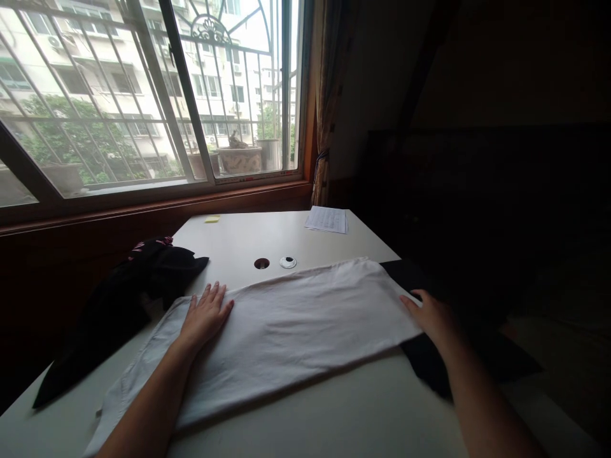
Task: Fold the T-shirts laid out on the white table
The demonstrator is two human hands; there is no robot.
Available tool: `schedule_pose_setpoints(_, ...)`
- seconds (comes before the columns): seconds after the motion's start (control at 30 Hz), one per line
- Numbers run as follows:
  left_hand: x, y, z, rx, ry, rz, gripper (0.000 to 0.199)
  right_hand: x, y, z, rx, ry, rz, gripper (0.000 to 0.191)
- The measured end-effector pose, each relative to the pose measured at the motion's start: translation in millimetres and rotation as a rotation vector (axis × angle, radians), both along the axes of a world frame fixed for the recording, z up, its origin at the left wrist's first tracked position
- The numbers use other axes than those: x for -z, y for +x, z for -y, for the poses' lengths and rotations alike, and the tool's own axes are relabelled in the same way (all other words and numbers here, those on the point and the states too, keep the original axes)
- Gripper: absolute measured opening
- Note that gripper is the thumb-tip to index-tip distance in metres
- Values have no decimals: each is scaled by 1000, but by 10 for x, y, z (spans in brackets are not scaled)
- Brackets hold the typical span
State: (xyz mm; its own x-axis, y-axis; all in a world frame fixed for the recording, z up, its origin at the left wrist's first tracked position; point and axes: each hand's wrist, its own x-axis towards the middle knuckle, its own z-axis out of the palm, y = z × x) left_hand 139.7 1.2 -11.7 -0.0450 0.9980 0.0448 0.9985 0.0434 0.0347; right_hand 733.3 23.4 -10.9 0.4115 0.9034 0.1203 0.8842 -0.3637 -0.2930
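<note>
A white cloth garment (305,318), folded long and slightly wrinkled, lies across the white table (353,407). My left hand (207,315) rests flat on its left part, fingers spread. At the garment's right end is my right hand (429,315), with thumb and forefinger apart at the cloth's edge; its other fingers are partly hidden in shadow. Dark fabric (424,366) lies beneath and beyond the right end of the garment.
A black garment (109,312) is heaped on the table's left edge. Papers (327,219), a yellow note (212,219), a round hole (261,263) and a white round cap (287,262) are toward the back. A barred window (229,95) stands behind.
</note>
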Motion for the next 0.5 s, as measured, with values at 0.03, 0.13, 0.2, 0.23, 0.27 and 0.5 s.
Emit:
schedule_pose_setpoints(0.03,8,-14,-1,4,1,-2,65,0,22,2,-12,-11,-19,59)
schedule_pose_setpoints(0.13,24,-54,-1,17,3,-7,66,-30,50,18,-27,-20,-48,52)
schedule_pose_setpoints(0.2,27,-70,3,25,4,-12,66,-69,54,37,-49,-4,-67,46)
schedule_pose_setpoints(0.23,26,-74,7,28,4,-16,65,-90,57,53,-68,12,-85,43)
schedule_pose_setpoints(0.27,25,-77,13,29,4,-19,65,-109,64,73,-92,30,-108,40)
schedule_pose_setpoints(0.5,9,-177,111,83,23,-10,61,-43,209,424,-181,97,-349,51)
